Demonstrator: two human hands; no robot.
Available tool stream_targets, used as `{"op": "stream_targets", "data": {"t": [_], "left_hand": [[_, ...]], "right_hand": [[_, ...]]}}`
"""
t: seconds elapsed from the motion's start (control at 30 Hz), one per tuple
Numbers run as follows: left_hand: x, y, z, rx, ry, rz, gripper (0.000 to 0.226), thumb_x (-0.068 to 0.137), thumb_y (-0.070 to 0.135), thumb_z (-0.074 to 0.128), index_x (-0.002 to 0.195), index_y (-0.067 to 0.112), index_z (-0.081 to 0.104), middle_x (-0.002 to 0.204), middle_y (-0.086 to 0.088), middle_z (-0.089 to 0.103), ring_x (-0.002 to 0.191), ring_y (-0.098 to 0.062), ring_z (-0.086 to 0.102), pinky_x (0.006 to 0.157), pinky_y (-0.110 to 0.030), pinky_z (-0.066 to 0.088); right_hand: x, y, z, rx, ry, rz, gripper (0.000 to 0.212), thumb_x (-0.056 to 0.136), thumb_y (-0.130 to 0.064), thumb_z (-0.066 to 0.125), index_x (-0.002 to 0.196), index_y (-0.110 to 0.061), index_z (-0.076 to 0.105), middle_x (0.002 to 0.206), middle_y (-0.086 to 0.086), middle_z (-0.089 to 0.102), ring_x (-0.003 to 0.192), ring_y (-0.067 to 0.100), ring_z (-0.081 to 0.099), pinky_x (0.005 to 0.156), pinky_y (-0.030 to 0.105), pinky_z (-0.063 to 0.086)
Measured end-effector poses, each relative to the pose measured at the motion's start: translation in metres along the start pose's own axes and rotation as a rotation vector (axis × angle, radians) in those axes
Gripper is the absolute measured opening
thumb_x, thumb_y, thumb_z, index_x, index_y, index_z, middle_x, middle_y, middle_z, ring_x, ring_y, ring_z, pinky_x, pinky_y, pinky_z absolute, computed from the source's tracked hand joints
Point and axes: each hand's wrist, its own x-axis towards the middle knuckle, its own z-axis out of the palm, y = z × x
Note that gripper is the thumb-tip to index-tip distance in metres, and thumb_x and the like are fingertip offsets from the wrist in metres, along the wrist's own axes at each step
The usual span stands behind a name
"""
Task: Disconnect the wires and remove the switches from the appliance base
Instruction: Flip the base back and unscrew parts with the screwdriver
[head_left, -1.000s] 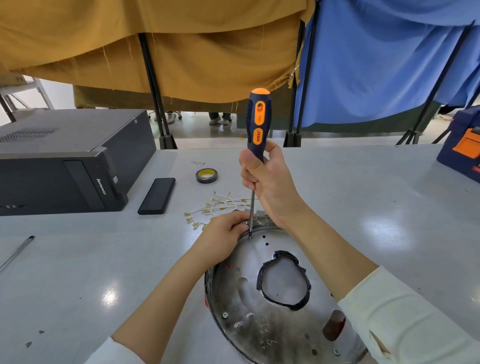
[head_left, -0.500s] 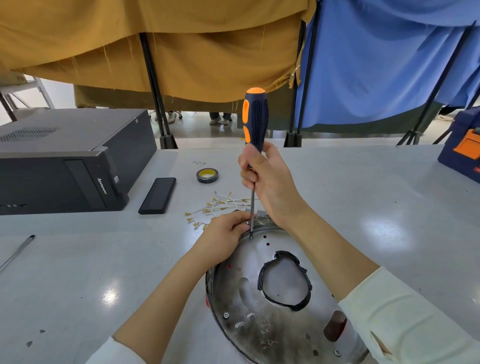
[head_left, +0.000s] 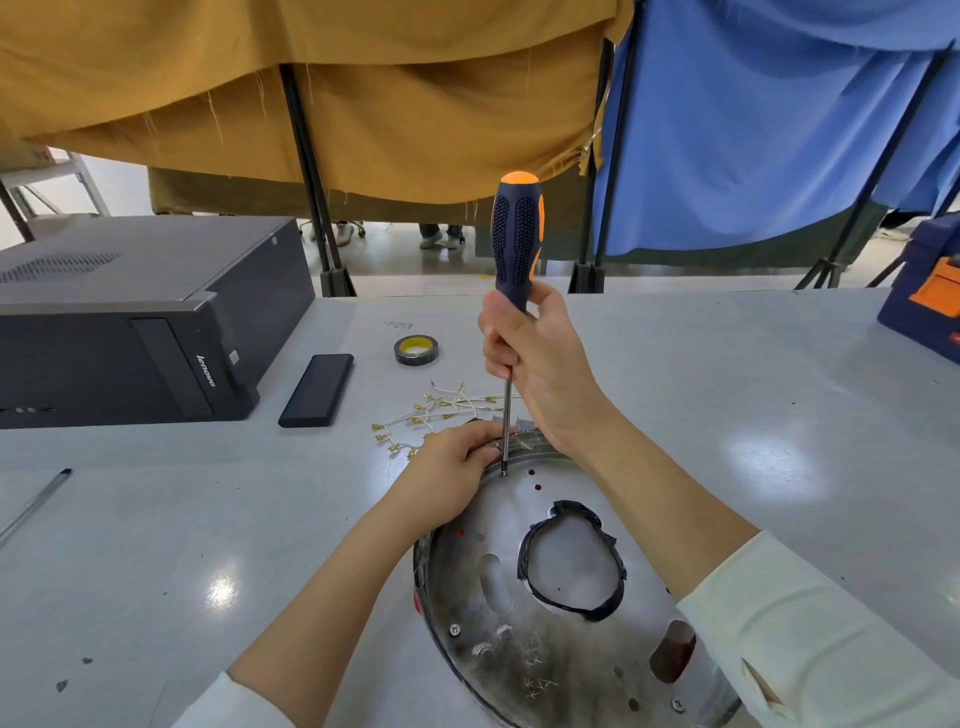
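Right fingers (head_left: 501, 332) clenched round screwdriver (head_left: 514, 244), left fingers (head_left: 480, 451) gripping appliance base (head_left: 545, 654) rim beside its tip

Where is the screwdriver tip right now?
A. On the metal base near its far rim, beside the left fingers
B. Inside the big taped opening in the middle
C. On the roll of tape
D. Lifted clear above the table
A: the right hand holds the screwdriver upright with its tip down on the appliance base near the far rim, next to the left hand gripping that rim.
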Motion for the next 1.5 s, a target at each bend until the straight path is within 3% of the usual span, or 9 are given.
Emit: {"op": "stream_targets", "data": {"t": [0.17, 0.33, 0.53, 0.67, 0.77, 1.0, 1.17, 1.27, 1.5], "left_hand": [[0.0004, 0.0001, 0.0000, 0.003, -0.001, 0.004, 0.036, 0.099, 0.013, 0.045, 0.127, 0.031, 0.060, 0.111, 0.017, 0.062, 0.101, 0.001, 0.051, 0.072, 0.009, 0.030], [0.0008, -0.0002, 0.0005, 0.012, -0.002, 0.007, 0.035, 0.099, 0.014, 0.045, 0.127, 0.031, 0.060, 0.119, 0.014, 0.063, 0.104, 0.001, 0.050, 0.072, 0.009, 0.029], [-0.0013, 0.0003, -0.0004, -0.005, 0.000, 0.018, 0.035, 0.099, 0.014, 0.046, 0.123, 0.032, 0.062, 0.105, 0.022, 0.061, 0.095, 0.005, 0.052, 0.072, 0.008, 0.030], [-0.0011, 0.0000, 0.0000, -0.005, 0.002, 0.022, 0.034, 0.099, 0.013, 0.046, 0.123, 0.031, 0.062, 0.105, 0.020, 0.062, 0.099, 0.001, 0.052, 0.074, 0.008, 0.030], [-0.0007, 0.0004, 0.0003, 0.004, 0.007, 0.017, 0.034, 0.099, 0.014, 0.046, 0.124, 0.031, 0.061, 0.105, 0.020, 0.061, 0.099, 0.001, 0.052, 0.074, 0.008, 0.030], [-0.0018, 0.0012, -0.0001, -0.024, 0.004, 0.038, 0.036, 0.098, 0.009, 0.047, 0.121, 0.032, 0.063, 0.094, 0.038, 0.054, 0.087, 0.032, 0.046, 0.073, 0.007, 0.031], [-0.0015, 0.0015, -0.0005, -0.014, 0.012, 0.029, 0.035, 0.098, 0.012, 0.047, 0.121, 0.032, 0.063, 0.098, 0.030, 0.058, 0.093, 0.009, 0.052, 0.073, 0.008, 0.030], [-0.0014, 0.0017, 0.0002, -0.022, 0.005, 0.026, 0.035, 0.098, 0.012, 0.047, 0.122, 0.033, 0.063, 0.102, 0.027, 0.060, 0.098, 0.005, 0.053, 0.074, 0.008, 0.030], [-0.0017, 0.0013, -0.0003, -0.028, 0.001, 0.022, 0.034, 0.098, 0.012, 0.047, 0.120, 0.033, 0.063, 0.098, 0.031, 0.058, 0.094, 0.006, 0.053, 0.073, 0.008, 0.031]], "right_hand": [[-0.0005, 0.0041, -0.0011, -0.002, -0.039, -0.058, 0.015, 0.099, -0.026, 0.044, 0.102, -0.011, 0.041, 0.076, 0.001, 0.053, 0.055, 0.012, 0.038, 0.056, 0.025, 0.036], [0.0007, 0.0038, 0.0003, 0.061, -0.049, -0.025, 0.041, 0.103, -0.034, 0.026, 0.111, -0.010, 0.058, 0.079, 0.001, 0.053, 0.060, 0.011, 0.038, 0.060, 0.025, 0.033], [0.0023, 0.0033, -0.0006, -0.009, 0.020, -0.006, 0.027, 0.092, -0.029, 0.057, 0.106, -0.014, 0.039, 0.071, -0.002, 0.046, 0.052, 0.007, 0.035, 0.054, 0.023, 0.033], [0.0002, 0.0050, -0.0027, -0.001, -0.003, -0.056, 0.011, 0.097, -0.017, 0.051, 0.100, -0.012, 0.042, 0.077, 0.003, 0.053, 0.056, 0.011, 0.040, 0.056, 0.025, 0.037], [-0.0021, 0.0032, -0.0028, -0.020, -0.037, -0.059, 0.023, 0.099, -0.026, 0.041, 0.108, -0.007, 0.049, 0.082, 0.000, 0.057, 0.060, 0.013, 0.040, 0.060, 0.026, 0.037], [-0.0008, 0.0002, -0.0049, -0.052, 0.025, -0.002, 0.025, 0.094, -0.023, 0.057, 0.106, -0.017, 0.036, 0.071, 0.000, 0.045, 0.050, 0.006, 0.034, 0.051, 0.021, 0.033], [-0.0021, 0.0014, -0.0064, -0.042, -0.006, -0.055, 0.009, 0.100, -0.019, 0.044, 0.102, -0.010, 0.045, 0.083, 0.003, 0.057, 0.060, 0.015, 0.043, 0.060, 0.029, 0.038], [-0.0021, 0.0003, -0.0061, -0.023, -0.017, -0.043, 0.025, 0.100, -0.027, 0.038, 0.111, -0.009, 0.052, 0.085, 0.000, 0.058, 0.060, 0.012, 0.042, 0.062, 0.028, 0.036], [0.0016, 0.0010, -0.0066, -0.104, 0.001, -0.019, 0.023, 0.093, -0.018, 0.059, 0.105, -0.015, 0.038, 0.068, -0.002, 0.045, 0.050, 0.008, 0.036, 0.053, 0.024, 0.035]]}}
